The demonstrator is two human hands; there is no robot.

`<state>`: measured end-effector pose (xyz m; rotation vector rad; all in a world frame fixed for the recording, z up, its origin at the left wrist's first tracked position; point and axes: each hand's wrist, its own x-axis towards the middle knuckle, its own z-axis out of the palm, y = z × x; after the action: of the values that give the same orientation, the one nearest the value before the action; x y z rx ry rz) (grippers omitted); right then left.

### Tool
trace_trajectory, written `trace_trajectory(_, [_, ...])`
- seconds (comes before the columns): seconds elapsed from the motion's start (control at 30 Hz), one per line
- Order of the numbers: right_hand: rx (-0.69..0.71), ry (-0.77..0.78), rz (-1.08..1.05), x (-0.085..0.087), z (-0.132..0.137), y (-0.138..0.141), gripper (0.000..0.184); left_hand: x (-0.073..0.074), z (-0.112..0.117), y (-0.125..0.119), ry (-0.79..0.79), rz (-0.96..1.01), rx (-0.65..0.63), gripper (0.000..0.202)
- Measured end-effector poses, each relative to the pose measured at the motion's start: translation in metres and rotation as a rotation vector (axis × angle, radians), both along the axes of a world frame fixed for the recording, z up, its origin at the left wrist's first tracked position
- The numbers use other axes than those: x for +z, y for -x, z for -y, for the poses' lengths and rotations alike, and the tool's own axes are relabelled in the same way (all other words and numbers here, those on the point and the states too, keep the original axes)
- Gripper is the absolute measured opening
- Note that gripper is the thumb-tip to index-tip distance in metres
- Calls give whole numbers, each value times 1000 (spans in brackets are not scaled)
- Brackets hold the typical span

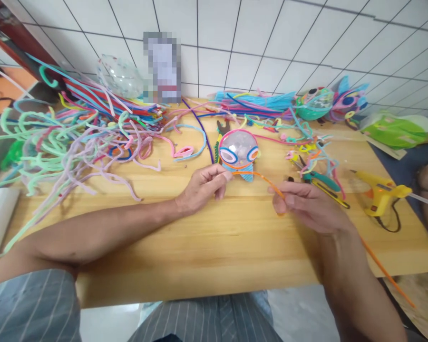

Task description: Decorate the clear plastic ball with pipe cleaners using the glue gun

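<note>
An orange pipe cleaner (266, 179) stretches between my two hands in front of a clear round ball (239, 145). Pink trim runs over the ball, with blue-and-white oval eyes, an orange curve and a light-blue piece below. My left hand (209, 185) pinches one end of the pipe cleaner, just below and left of the ball. My right hand (310, 204) closes its fingers on the strand further along; its long tail passes behind the wrist and sticks out at lower right. Dark-jawed pliers (219, 135) lie partly hidden behind the ball's left side.
Tangled green and lilac pipe cleaners (103, 156) cover the table's left side, with a blue bundle (260, 100) along the wall. At right lie green-handled pliers (321, 179), a yellow cutter (330, 192) and a yellow glue gun (380, 190). Decorated balls (314, 103) stand behind.
</note>
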<state>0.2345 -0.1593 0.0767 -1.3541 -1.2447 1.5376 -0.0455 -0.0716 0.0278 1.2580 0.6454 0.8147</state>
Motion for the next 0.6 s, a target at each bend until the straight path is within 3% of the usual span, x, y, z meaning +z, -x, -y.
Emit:
trace_trajectory(0.07, [54,-20,-23,0,2,7,41,2,5,0,41,58,-37,51])
trace_trajectory(0.17, [-15,-60,-76,-4,3,19,48,7,16,1,65,108,-161,56])
trace_trajectory(0.33, [-120,-10,-123,-10,0,35,48,17,32,1,55,-126,-378,43])
trace_trajectory(0.47, [-143,44,-151,-15,-4,42,42,17,35,0,-41,-206,-489,28])
trace_trajectory(0.6, [-178,57,-218,-14,-4,43,37,15,34,1,-89,-236,-553,47])
